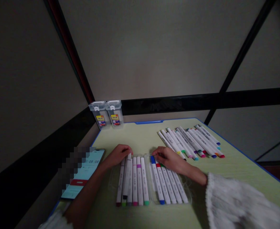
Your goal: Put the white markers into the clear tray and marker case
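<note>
Going by the head view, the person's got both hands over a clear plastic case (150, 184) lying open on the pale green worktop (140, 136), with white markers lined up in each half. Left hand (121, 154) is at the far end of the left row, its grip pinched down on the top of a dark-ended marker (128, 179) that's sitting a bit slanted over its neighbors. Right hand (167, 158) is bent over the far end of the other row, fingers curled in right by a blue-ended marker (158, 181); that grip looks nearly closed, but honestly I can't tell if it has hold of anything. Beyond it, to the right, there's a loose pile of markers (190, 141), ends in all sorts of colors. Phone (89, 171) running a timer lies by the left forearm, and two lidded clear boxes (117, 117) stand side by side at the back left.
</note>
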A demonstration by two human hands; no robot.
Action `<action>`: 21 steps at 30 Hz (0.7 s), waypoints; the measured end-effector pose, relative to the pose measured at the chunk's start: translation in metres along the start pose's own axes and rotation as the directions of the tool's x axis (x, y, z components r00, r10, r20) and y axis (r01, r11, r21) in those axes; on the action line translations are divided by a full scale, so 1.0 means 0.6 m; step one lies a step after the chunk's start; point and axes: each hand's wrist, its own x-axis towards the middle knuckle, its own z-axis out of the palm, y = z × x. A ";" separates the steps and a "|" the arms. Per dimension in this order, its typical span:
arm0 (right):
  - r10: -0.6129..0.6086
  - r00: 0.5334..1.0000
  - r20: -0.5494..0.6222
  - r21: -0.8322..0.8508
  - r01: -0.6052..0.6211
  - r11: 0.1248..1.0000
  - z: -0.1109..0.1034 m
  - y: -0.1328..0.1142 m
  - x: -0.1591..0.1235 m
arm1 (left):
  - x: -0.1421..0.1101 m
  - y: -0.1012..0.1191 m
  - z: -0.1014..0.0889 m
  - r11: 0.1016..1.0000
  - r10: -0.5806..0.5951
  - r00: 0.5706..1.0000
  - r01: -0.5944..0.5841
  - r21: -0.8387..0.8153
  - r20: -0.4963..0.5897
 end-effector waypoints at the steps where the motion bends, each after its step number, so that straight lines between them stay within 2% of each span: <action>1: -0.001 1.000 -0.005 -0.010 0.001 1.000 0.001 -0.002 -0.001 | 0.000 0.000 0.000 1.000 0.005 1.000 -0.005 0.003 0.002; 10: 0.004 1.000 -0.022 -0.063 -0.005 0.998 0.006 -0.007 -0.004 | -0.005 0.004 0.006 0.999 0.039 0.999 -0.039 0.035 0.008; 21: 0.045 0.999 -0.030 0.007 -0.044 0.999 0.010 -0.003 -0.004 | -0.006 0.004 0.006 0.996 0.035 0.999 -0.033 0.080 -0.024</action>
